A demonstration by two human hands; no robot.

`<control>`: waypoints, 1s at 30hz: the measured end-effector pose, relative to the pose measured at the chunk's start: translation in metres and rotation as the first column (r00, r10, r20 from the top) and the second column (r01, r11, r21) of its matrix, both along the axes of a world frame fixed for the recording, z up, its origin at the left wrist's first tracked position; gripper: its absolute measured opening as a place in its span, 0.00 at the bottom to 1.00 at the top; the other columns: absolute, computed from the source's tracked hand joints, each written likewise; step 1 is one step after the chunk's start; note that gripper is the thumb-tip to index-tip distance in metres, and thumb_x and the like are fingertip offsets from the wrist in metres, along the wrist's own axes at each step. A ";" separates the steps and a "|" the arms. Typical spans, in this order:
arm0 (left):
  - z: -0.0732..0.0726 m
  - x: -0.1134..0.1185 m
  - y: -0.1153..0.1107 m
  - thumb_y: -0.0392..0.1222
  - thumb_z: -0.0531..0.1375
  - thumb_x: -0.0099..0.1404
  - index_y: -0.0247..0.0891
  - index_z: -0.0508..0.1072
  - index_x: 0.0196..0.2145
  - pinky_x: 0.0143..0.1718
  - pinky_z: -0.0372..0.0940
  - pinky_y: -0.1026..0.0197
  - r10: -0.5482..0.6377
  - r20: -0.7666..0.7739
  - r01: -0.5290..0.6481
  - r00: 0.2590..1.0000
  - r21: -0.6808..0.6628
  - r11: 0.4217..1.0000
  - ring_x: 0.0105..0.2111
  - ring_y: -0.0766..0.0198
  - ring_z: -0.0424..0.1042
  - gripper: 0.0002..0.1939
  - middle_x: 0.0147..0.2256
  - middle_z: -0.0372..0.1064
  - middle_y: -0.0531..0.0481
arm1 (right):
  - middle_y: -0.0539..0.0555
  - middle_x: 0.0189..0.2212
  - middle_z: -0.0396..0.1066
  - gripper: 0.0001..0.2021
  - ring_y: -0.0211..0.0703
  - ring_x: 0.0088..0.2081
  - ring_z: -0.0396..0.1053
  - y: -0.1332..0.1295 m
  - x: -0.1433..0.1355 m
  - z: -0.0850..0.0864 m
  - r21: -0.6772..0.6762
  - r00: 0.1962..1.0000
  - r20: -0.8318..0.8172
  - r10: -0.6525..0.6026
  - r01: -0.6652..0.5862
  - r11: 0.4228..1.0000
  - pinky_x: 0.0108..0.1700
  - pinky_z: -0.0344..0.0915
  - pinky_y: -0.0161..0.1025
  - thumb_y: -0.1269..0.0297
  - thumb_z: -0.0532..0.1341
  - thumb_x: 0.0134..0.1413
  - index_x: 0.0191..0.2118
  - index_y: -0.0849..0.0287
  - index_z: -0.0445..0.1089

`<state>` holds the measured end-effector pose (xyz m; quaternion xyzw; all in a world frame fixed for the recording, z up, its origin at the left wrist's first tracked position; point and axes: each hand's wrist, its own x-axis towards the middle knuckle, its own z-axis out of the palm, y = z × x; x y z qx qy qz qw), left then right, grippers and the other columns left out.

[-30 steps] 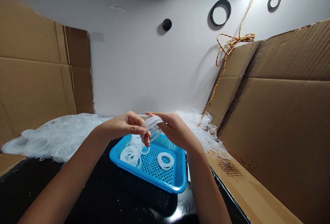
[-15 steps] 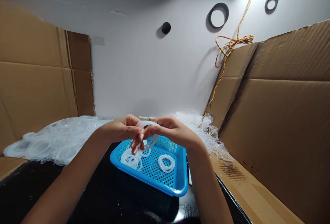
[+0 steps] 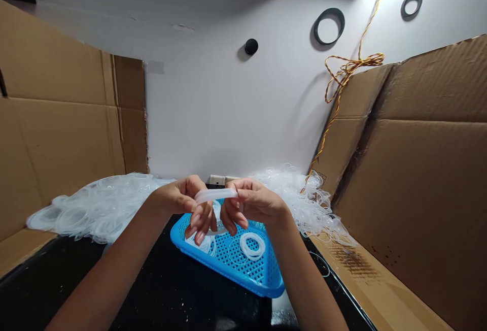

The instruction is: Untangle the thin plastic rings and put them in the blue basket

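Between my two hands a bundle of translucent white rings (image 3: 216,195) is held up in the air. My left hand (image 3: 192,206) grips its left end, thumb against the rings and fingers hanging below. The right end is pinched by the thumb and fingers of my right hand (image 3: 249,203). Below them a blue perforated plastic basket (image 3: 228,273) rests on the black table. A neat stack of white rings (image 3: 252,246) lies in the basket's right part. Looser rings (image 3: 205,245) lie at its left, partly hidden by my fingers.
A big heap of clear rings (image 3: 99,204) spreads at the left, and another heap (image 3: 304,194) at the back right. Cardboard walls (image 3: 68,133) (image 3: 418,178) flank the black table (image 3: 160,280). A twisted orange cord (image 3: 344,74) hangs on the right.
My hands have drawn slightly apart, and the ring bundle between them now shows edge-on as a flat band. The whole view has shifted a little, moving the scene rightward and down.
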<state>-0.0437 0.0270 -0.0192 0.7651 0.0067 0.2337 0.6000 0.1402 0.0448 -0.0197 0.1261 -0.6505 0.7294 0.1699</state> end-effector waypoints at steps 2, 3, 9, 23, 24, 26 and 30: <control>0.000 0.000 0.001 0.56 0.60 0.53 0.40 0.72 0.13 0.32 0.69 0.57 -0.050 -0.045 0.053 0.998 0.048 0.997 0.15 0.58 0.71 0.20 0.09 0.66 0.48 | 0.49 0.17 0.70 0.11 0.38 0.25 0.73 -0.003 0.001 0.001 0.018 1.000 0.004 0.025 -0.025 1.000 0.32 0.66 0.37 0.61 0.61 0.54 0.28 0.64 0.67; 0.000 0.000 0.002 0.57 0.60 0.52 0.41 0.72 0.12 0.31 0.70 0.57 -0.080 -0.071 0.085 0.994 0.063 0.994 0.15 0.58 0.71 0.21 0.09 0.66 0.48 | 0.49 0.17 0.70 0.11 0.38 0.25 0.72 -0.005 0.001 0.001 0.023 0.999 0.008 0.039 -0.039 0.999 0.31 0.67 0.37 0.61 0.60 0.55 0.28 0.64 0.68; 0.002 0.005 0.000 0.59 0.59 0.52 0.43 0.74 0.11 0.28 0.70 0.58 -0.119 -0.045 0.124 0.992 0.116 0.986 0.14 0.57 0.71 0.22 0.09 0.67 0.46 | 0.51 0.19 0.73 0.10 0.37 0.22 0.72 -0.011 0.001 0.003 -0.007 0.998 0.018 0.066 -0.066 0.998 0.28 0.68 0.35 0.62 0.60 0.56 0.30 0.65 0.71; 0.009 0.018 -0.025 0.52 0.58 0.60 0.35 0.77 0.26 0.32 0.67 0.63 -0.025 -0.060 0.017 0.998 -0.140 0.990 0.13 0.68 0.68 0.17 0.14 0.69 0.52 | 0.53 0.20 0.75 0.10 0.36 0.21 0.73 -0.012 0.012 0.011 -0.019 0.992 0.123 0.002 0.000 1.000 0.24 0.68 0.29 0.64 0.59 0.56 0.32 0.66 0.71; 0.009 0.019 -0.025 0.51 0.58 0.60 0.35 0.77 0.26 0.33 0.67 0.63 -0.029 -0.046 0.022 0.999 -0.142 0.990 0.13 0.68 0.68 0.17 0.14 0.69 0.52 | 0.53 0.20 0.75 0.10 0.35 0.20 0.72 -0.012 0.013 0.011 -0.014 0.991 0.133 -0.019 0.021 1.000 0.22 0.67 0.28 0.63 0.60 0.55 0.31 0.66 0.71; 0.007 0.019 -0.024 0.50 0.58 0.60 0.36 0.77 0.25 0.33 0.67 0.63 -0.039 -0.022 0.036 0.999 -0.144 0.989 0.13 0.68 0.68 0.15 0.13 0.68 0.53 | 0.53 0.20 0.74 0.11 0.33 0.18 0.70 -0.012 0.014 0.011 -0.015 0.985 0.157 -0.066 0.069 0.998 0.21 0.65 0.28 0.60 0.61 0.53 0.29 0.66 0.71; 0.006 0.018 -0.023 0.50 0.57 0.61 0.37 0.77 0.25 0.36 0.66 0.62 -0.063 -0.001 0.062 0.998 -0.134 0.989 0.12 0.68 0.68 0.16 0.12 0.67 0.54 | 0.51 0.18 0.73 0.11 0.31 0.17 0.67 -0.014 0.015 0.011 -0.047 0.977 0.172 -0.122 0.132 0.990 0.19 0.63 0.26 0.59 0.63 0.49 0.28 0.65 0.71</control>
